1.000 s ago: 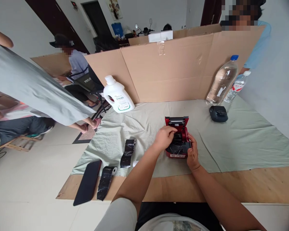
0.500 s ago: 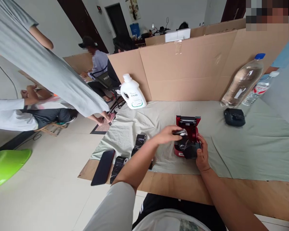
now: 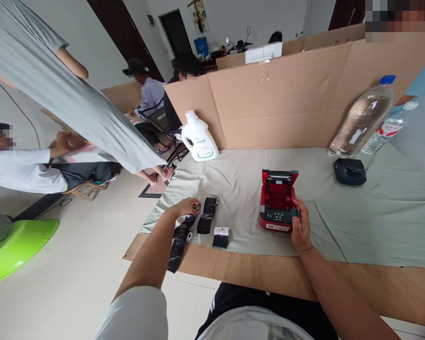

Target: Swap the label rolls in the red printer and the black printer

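Presently, cloth-covered worktop [image 3: 248,189] carries the red device [image 3: 278,198], lid raised, right of centre. Right hand [image 3: 301,225]: grip clasps the device's right side; steady, light pressure should suffice. Left hand [image 3: 186,207]: grip pinches the roll end of a black strip [image 3: 187,222], well apart from the device, to its left. Advisable to have the strip flat before loosening the fingers, lest it unwind. Lower strip [image 3: 179,251] appears to touch it; upright strip [image 3: 208,217] lies just beside, so sideways drift risks a tangle. Smallest: white-topped roll [image 3: 221,237], near the front edge.
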### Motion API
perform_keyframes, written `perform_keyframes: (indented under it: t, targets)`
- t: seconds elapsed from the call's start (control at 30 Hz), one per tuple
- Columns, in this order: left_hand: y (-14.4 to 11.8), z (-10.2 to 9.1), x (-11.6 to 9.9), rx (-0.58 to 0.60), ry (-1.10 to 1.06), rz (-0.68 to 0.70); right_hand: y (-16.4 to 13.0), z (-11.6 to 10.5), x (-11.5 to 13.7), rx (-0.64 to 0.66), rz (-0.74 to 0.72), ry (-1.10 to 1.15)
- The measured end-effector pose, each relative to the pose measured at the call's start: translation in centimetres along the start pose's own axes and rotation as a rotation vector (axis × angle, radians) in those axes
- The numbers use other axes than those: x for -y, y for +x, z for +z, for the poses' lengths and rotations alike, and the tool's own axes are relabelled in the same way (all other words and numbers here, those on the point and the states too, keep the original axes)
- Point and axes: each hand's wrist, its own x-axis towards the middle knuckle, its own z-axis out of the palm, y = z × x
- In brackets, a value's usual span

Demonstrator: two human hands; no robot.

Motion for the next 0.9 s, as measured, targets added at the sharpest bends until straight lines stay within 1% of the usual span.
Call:
perform_keyframes:
  t: [0.07,0.13,0.17,0.23,0.3,0.33,0.37,0.4,0.47,0.5,0.53,0.57,0.6,0.67,0.73,0.8,0.9]
  targets:
    - [0.5,1.5,-1.3,-0.106,0.081,0.056,-0.1,0.0,-0.1,0.003,0.001,0.003]
    - [1.0,2.7,-3.0,-0.160,0.122,0.169,-0.1,0.0,-0.2,-0.001,-0.001,0.009]
    - [1.3,3.2,-4.0,-0.158,0.143,0.218,-0.1,0.0,-0.2,-0.002,-0.002,0.010]
    - [1.8,3.8,-5.9,-0.124,0.183,0.259,0.0,0.0,-0.1,0.001,-0.003,0.005]
    - [1.8,3.7,-7.9,-0.075,0.125,0.274,0.0,-0.1,0.0,0.012,-0.007,-0.007]
    - [1.5,3.4,-9.1,-0.031,0.035,0.303,0.1,-0.1,0.1,0.017,-0.008,-0.013]
    - [1.0,3.0,-10.3,0.037,-0.085,0.351,0.1,-0.2,0.1,0.020,-0.009,-0.017]
    - [0.3,2.5,-11.7,0.131,-0.219,0.414,0.1,-0.2,0.2,0.022,-0.009,-0.020]
    - [-1.3,1.6,-14.7,0.365,-0.437,0.563,0.2,-0.3,0.2,0.024,-0.001,-0.027]
    - [-2.0,1.4,-16.3,0.476,-0.485,0.640,0.2,-0.3,0.3,0.024,0.004,-0.034]
    - [-2.6,1.4,-17.9,0.556,-0.489,0.713,0.2,-0.3,0.4,0.025,0.009,-0.046]
    - [-2.8,1.7,-19.5,0.590,-0.464,0.777,0.1,-0.4,0.5,0.025,0.009,-0.063]
    - [-2.8,2.3,-21.0,0.568,-0.429,0.827,0.1,-0.4,0.6,0.026,-0.001,-0.088]
    - [-1.8,4.1,-23.7,0.424,-0.343,0.875,0.2,-0.5,0.9,0.011,-0.056,-0.155]
    - [-0.2,6.2,-25.7,0.272,-0.224,0.838,0.3,-0.6,1.2,-0.022,-0.146,-0.221]
    - [1.4,8.2,-27.0,0.166,-0.071,0.757,0.4,-0.8,1.6,-0.030,-0.234,-0.267]
    - [2.8,10.3,-27.8,0.062,0.137,0.672,0.6,-1.0,2.0,0.024,-0.337,-0.307]
